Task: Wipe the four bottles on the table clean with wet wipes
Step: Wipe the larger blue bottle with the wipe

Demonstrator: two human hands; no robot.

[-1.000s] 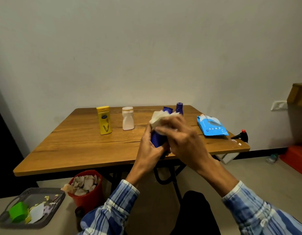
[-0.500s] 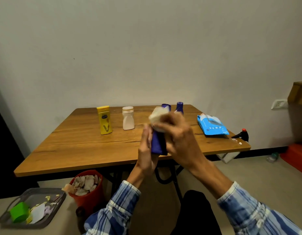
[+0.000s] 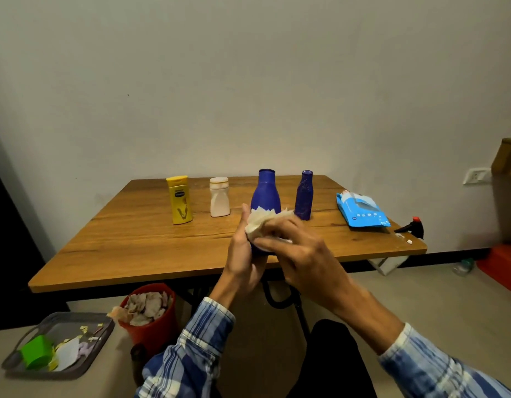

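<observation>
Left hand (image 3: 242,254) is wrapping round the blue bottle (image 3: 265,193), holding it upright by the table's (image 3: 133,248) front edge. Right hand (image 3: 303,254) is pinching the wipe (image 3: 262,222) against its belly. Danger: a wet bottle slipping from that low grip, toppling off the edge or into the slim bottle (image 3: 304,196).

The lower half of the wide blue bottle (image 3: 265,193) is hidden behind the wet wipe (image 3: 262,222), the left hand (image 3: 244,254) holding the bottle and the right hand (image 3: 300,254) gripping the wipe. Print on the yellow bottle (image 3: 180,201) and the blue wipes pack (image 3: 362,209) is too small to read. The checked sleeves (image 3: 191,354) run off the bottom edge.
</observation>
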